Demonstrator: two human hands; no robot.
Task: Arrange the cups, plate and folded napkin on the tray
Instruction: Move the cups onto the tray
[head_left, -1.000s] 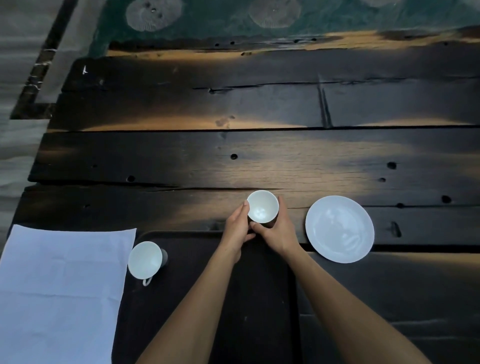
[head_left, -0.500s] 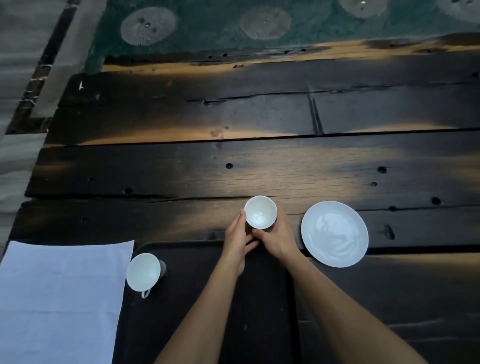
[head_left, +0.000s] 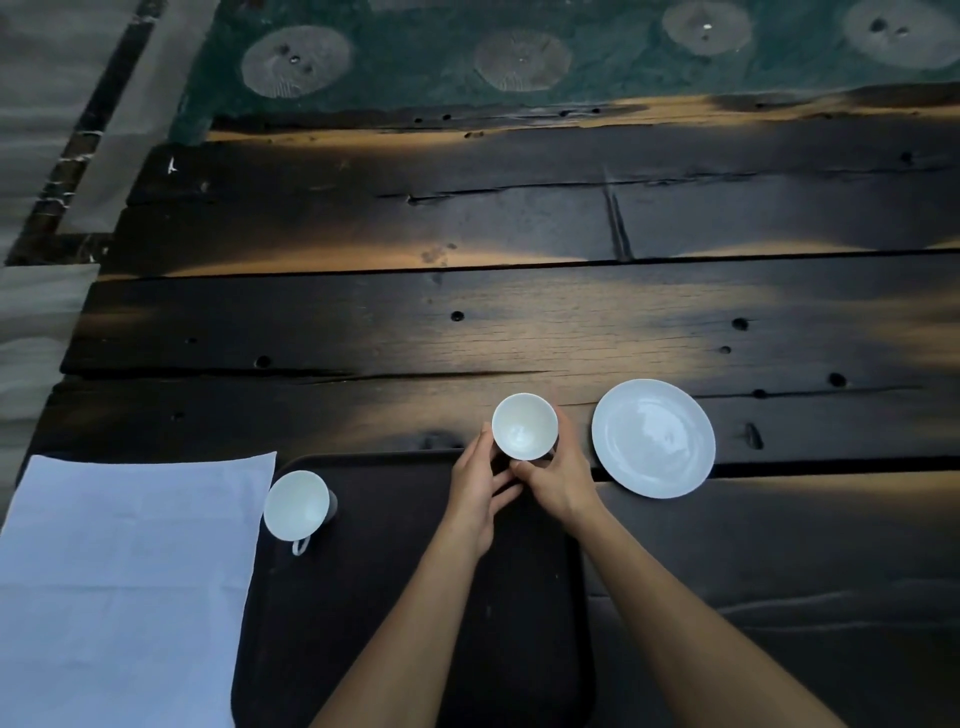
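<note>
Holding empty cup (head_left: 524, 427) w/ both hands (head_left: 519, 483) over tray (head_left: 395, 597).

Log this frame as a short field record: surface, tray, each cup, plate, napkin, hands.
surface: dark plank table
tray: dark tray at near edge
held cup: white cup at tray's far edge, between left hand and right hand
second cup: handled cup on tray's left side
plate: white plate on table, right of tray
napkin: white napkin, left of tray
</note>
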